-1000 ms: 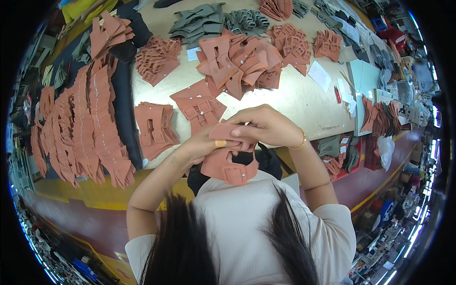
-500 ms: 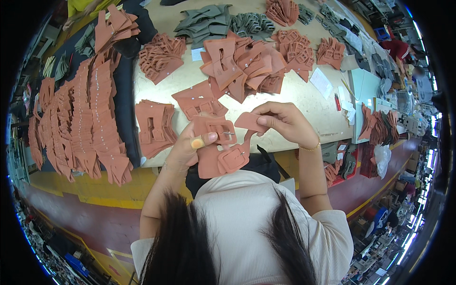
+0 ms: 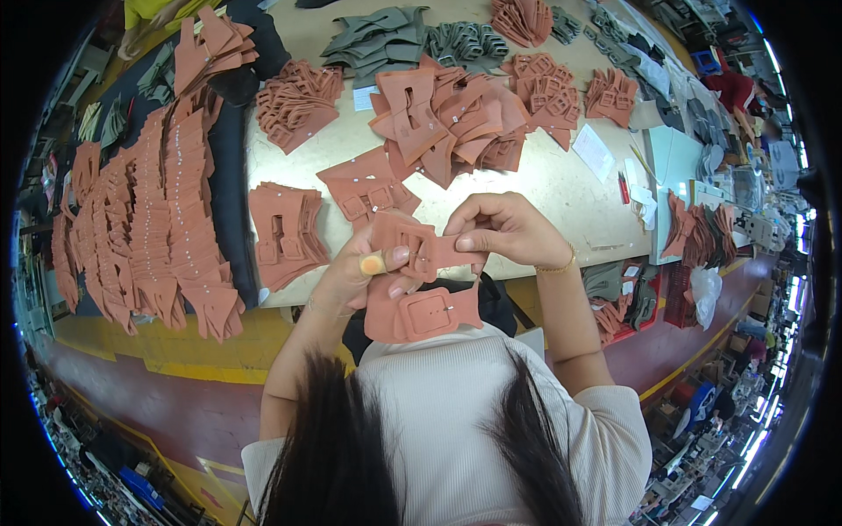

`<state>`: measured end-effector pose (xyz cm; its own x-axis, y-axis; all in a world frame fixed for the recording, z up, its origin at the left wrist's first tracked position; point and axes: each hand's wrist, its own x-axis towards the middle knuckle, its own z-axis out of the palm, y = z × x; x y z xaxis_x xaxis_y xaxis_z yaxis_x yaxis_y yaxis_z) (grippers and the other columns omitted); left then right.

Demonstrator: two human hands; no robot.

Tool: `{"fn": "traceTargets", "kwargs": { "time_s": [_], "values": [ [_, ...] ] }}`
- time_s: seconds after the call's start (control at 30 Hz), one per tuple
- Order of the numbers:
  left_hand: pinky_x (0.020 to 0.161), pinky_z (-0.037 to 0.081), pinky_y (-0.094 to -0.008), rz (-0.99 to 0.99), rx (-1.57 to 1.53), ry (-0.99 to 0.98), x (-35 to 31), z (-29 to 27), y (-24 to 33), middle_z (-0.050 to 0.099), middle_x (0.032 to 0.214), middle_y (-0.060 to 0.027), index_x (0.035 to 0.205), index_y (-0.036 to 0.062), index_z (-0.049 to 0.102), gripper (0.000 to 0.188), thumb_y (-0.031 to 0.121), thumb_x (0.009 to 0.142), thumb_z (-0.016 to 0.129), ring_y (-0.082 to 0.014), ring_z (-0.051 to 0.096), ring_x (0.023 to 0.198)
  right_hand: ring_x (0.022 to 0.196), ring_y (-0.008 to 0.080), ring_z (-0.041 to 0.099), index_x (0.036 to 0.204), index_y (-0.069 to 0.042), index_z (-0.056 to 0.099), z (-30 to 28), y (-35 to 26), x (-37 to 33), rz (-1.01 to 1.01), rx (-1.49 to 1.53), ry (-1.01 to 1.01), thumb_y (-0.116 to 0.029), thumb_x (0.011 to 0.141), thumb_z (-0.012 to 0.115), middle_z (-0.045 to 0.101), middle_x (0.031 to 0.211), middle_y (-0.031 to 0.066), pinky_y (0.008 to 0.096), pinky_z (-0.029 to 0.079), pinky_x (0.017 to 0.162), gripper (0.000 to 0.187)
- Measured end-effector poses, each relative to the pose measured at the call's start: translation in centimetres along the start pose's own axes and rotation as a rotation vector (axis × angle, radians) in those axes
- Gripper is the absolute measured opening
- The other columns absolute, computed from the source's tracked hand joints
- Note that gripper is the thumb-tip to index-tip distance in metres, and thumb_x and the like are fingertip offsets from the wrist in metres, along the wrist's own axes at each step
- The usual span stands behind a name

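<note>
Close in front of my body, my left hand [image 3: 347, 273] grips a terracotta-coloured strap piece with a covered square buckle [image 3: 424, 249]. A yellowish wrap [image 3: 372, 263] is on a left-hand digit. My right hand [image 3: 513, 230] pinches the flat strap end [image 3: 455, 254], which lies at the buckle's right side; whether it passes fully through the frame is hard to tell. Below hangs a second square buckle [image 3: 429, 314] on the same terracotta material, with a metal prong showing. Just beyond my left hand, another terracotta buckled piece [image 3: 364, 197] rests on the table.
A large heap of terracotta pieces [image 3: 474, 118] covers the table's middle, with dark green pieces [image 3: 377, 39] behind. Stacked pieces [image 3: 288, 232] sit at left, long rows [image 3: 145, 215] farther left. A paper sheet [image 3: 594, 155] lies at right; a red crate [image 3: 636, 307] stands below.
My right hand has brought the strap end down and left against the upper buckle. The lower buckle has swung slightly down and more level. My left hand keeps its grip.
</note>
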<state>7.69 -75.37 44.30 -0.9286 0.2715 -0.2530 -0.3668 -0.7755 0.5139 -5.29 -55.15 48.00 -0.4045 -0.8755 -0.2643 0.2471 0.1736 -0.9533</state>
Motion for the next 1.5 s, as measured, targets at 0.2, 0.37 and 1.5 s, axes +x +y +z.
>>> {"fn": "traceTargets", "kwargs": {
  "time_s": [0.2, 0.37, 1.5],
  "values": [
    [0.054, 0.047, -0.0264, -0.050, 0.085, 0.007, 0.2, -0.1, -0.3, 0.060, 0.087, -0.0076, 0.112, 0.0030, 0.051, 0.039, 0.022, 0.084, 0.071, -0.0106, 0.056, 0.060, 0.062, 0.0021, 0.056, 0.099, -0.001, 0.062, 0.1, 0.0, 0.8, -0.040, 0.039, -0.085, -0.008, 0.090, 0.064, 0.062, 0.080, -0.0008, 0.0156, 0.046, 0.051, 0.012],
    [0.061, 0.053, -0.0258, -0.040, 0.172, 0.105, -0.1, 0.6, 0.2, 0.060, 0.093, -0.0072, 0.111, 0.0017, 0.051, 0.042, 0.023, 0.082, 0.073, -0.0126, 0.061, 0.075, 0.070, 0.0079, 0.059, 0.097, -0.003, 0.061, 1.2, -1.0, 0.7, 0.084, 0.038, -0.017, -0.008, 0.086, 0.067, 0.063, 0.081, -0.0003, 0.0232, 0.049, 0.065, 0.013],
    [0.072, 0.049, -0.0312, 0.581, 1.227, 0.499, 1.3, 3.5, 0.7, 0.065, 0.087, -0.0112, 0.103, 0.0051, 0.070, 0.022, 0.008, 0.081, 0.068, -0.0230, 0.062, 0.077, 0.091, 0.0134, 0.062, 0.094, 0.004, 0.055, 4.9, 3.8, -0.4, -0.288, 0.043, 0.588, -0.007, 0.092, 0.060, 0.064, 0.107, 0.0176, 0.0280, 0.052, 0.080, 0.013]
  ]
}}
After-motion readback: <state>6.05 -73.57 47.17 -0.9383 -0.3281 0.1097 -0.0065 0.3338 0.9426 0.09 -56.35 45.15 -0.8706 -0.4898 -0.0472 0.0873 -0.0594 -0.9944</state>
